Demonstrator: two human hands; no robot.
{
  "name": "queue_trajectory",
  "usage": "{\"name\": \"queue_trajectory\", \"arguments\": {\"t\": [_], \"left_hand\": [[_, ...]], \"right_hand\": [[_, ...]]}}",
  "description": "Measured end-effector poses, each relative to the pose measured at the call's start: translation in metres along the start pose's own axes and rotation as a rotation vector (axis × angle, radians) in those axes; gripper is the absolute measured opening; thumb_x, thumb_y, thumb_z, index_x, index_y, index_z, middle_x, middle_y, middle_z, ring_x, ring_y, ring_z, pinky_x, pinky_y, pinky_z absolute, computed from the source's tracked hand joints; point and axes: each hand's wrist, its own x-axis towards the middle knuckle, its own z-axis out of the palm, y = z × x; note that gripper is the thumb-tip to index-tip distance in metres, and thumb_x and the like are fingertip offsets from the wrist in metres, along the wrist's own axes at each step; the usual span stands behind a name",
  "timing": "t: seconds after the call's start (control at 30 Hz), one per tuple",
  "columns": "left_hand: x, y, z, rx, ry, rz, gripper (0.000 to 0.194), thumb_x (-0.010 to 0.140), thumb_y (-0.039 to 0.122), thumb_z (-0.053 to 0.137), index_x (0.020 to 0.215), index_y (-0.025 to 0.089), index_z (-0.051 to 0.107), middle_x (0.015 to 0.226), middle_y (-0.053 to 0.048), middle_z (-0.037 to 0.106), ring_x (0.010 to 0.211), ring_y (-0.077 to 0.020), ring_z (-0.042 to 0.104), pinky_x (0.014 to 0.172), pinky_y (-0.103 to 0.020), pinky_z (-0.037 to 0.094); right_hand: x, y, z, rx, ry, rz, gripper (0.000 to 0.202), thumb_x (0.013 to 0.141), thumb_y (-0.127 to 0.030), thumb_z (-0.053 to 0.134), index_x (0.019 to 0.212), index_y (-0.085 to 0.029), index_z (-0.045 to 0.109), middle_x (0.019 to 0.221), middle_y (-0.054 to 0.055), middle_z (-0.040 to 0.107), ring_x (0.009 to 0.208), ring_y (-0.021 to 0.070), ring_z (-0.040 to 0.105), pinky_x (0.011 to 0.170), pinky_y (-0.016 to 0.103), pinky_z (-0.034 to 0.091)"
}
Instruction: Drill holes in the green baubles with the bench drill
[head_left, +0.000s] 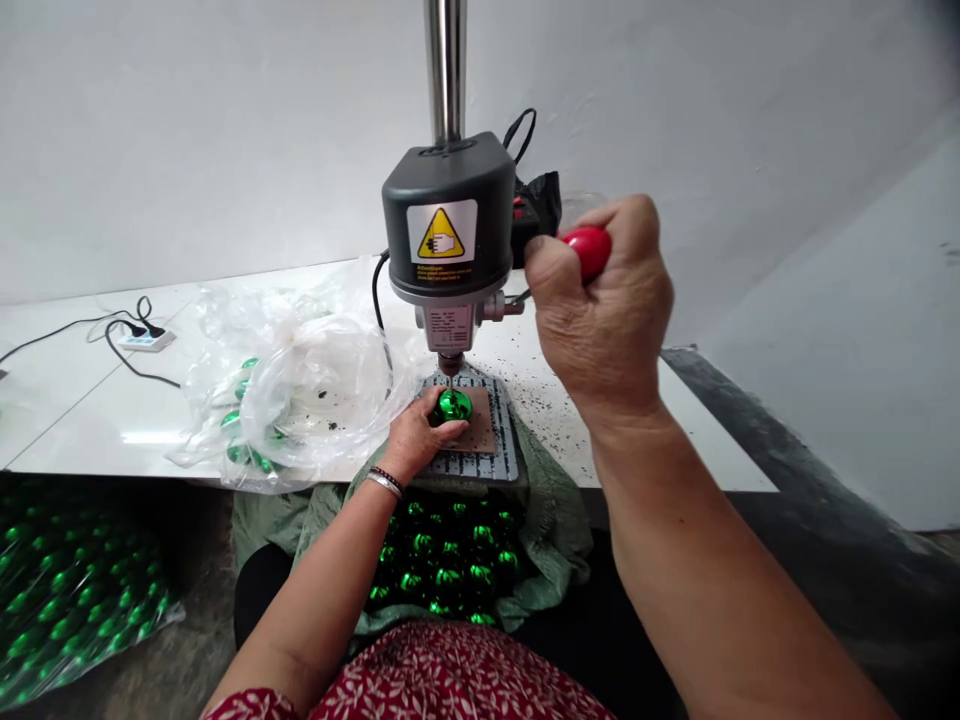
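Observation:
A shiny green ball (455,405) sits on a brown board (481,430) on the grey slotted base (504,462) of a drill press (448,215). My left hand (420,432), fingers curved, grips the ball from the left side. The drill bit (451,383) comes down onto the top of the ball; whether it has entered cannot be made out. Raised at the right of the drill head, my right hand (604,300) is closed around the red knob (589,252) of the press lever.
Several green balls lie in green cloth (555,545) at my lap. Clear plastic bags (300,370) with green balls cover the table's left part. A power strip (148,340) with cords is farther left. A large bag of green balls (71,590) stands lower left. Dark shavings dot the table.

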Motion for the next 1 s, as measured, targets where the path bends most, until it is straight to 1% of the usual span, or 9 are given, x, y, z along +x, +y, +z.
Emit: {"name": "queue_trajectory", "arguments": {"t": [0.1, 0.2, 0.27, 0.4, 0.47, 0.73, 0.9, 1.0], "left_hand": [[-0.001, 0.001, 0.0, -0.002, -0.004, -0.011, 0.055, 0.076, 0.039, 0.073, 0.127, 0.023, 0.06, 0.103, -0.004, 0.071, 0.099, -0.0241, 0.064, 0.087, -0.033, 0.049], [-0.002, 0.001, 0.0, -0.001, -0.007, -0.017, 0.055, 0.077, 0.039, 0.073, 0.128, 0.023, 0.06, 0.103, -0.004, 0.071, 0.099, -0.0236, 0.064, 0.087, -0.032, 0.049], [-0.002, 0.001, 0.0, -0.006, -0.006, -0.021, 0.056, 0.076, 0.039, 0.073, 0.128, 0.023, 0.059, 0.105, -0.004, 0.071, 0.1, -0.0233, 0.064, 0.087, -0.031, 0.049], [-0.002, 0.0, 0.0, -0.003, -0.013, -0.034, 0.058, 0.076, 0.04, 0.073, 0.13, 0.023, 0.058, 0.109, -0.005, 0.07, 0.101, -0.0234, 0.064, 0.088, -0.03, 0.049], [-0.002, 0.0, 0.0, 0.001, -0.009, -0.04, 0.059, 0.076, 0.04, 0.073, 0.131, 0.022, 0.058, 0.109, -0.006, 0.07, 0.103, -0.0237, 0.064, 0.09, -0.03, 0.049], [-0.003, -0.001, 0.0, 0.01, -0.006, -0.014, 0.059, 0.077, 0.041, 0.072, 0.131, 0.023, 0.057, 0.113, -0.006, 0.07, 0.107, -0.0252, 0.063, 0.094, -0.033, 0.048], [-0.004, -0.002, 0.001, -0.008, 0.001, -0.017, 0.056, 0.077, 0.042, 0.071, 0.129, 0.025, 0.058, 0.111, -0.004, 0.071, 0.104, -0.0246, 0.065, 0.091, -0.034, 0.049], [-0.005, -0.001, 0.001, -0.018, 0.005, -0.023, 0.056, 0.076, 0.043, 0.072, 0.128, 0.026, 0.059, 0.109, -0.004, 0.072, 0.102, -0.025, 0.065, 0.089, -0.034, 0.049]], "right_hand": [[-0.01, 0.003, -0.004, -0.104, 0.038, -0.037, 0.017, 0.082, -0.029, 0.052, 0.077, -0.021, 0.038, 0.064, -0.005, 0.041, 0.057, 0.0062, 0.037, 0.058, 0.021, 0.038], [-0.019, 0.006, -0.008, -0.221, 0.045, -0.085, 0.013, 0.08, -0.028, 0.049, 0.074, -0.021, 0.04, 0.063, -0.004, 0.044, 0.056, 0.0081, 0.04, 0.059, 0.024, 0.04], [-0.023, 0.008, -0.01, -0.273, 0.048, -0.123, 0.011, 0.078, -0.028, 0.048, 0.072, -0.022, 0.041, 0.061, -0.004, 0.046, 0.054, 0.0086, 0.04, 0.057, 0.025, 0.039], [-0.031, 0.012, -0.012, -0.287, 0.095, -0.239, 0.009, 0.074, -0.025, 0.048, 0.069, -0.021, 0.042, 0.058, -0.005, 0.048, 0.05, 0.0078, 0.039, 0.052, 0.024, 0.034], [-0.034, 0.013, -0.011, -0.283, 0.124, -0.269, 0.009, 0.074, -0.023, 0.048, 0.068, -0.021, 0.042, 0.058, -0.005, 0.048, 0.05, 0.0077, 0.039, 0.052, 0.023, 0.034], [-0.049, 0.017, -0.01, -0.273, 0.152, -0.297, 0.011, 0.079, -0.024, 0.051, 0.072, -0.021, 0.043, 0.056, -0.005, 0.047, 0.05, 0.0083, 0.042, 0.051, 0.022, 0.037], [-0.063, 0.022, -0.008, -0.302, 0.137, -0.221, 0.011, 0.084, -0.03, 0.049, 0.077, -0.021, 0.046, 0.06, -0.003, 0.051, 0.051, 0.0093, 0.046, 0.053, 0.024, 0.04], [-0.067, 0.024, -0.005, -0.283, 0.16, -0.214, 0.012, 0.085, -0.032, 0.049, 0.079, -0.021, 0.047, 0.059, -0.003, 0.05, 0.05, 0.0094, 0.047, 0.052, 0.024, 0.04]]}}
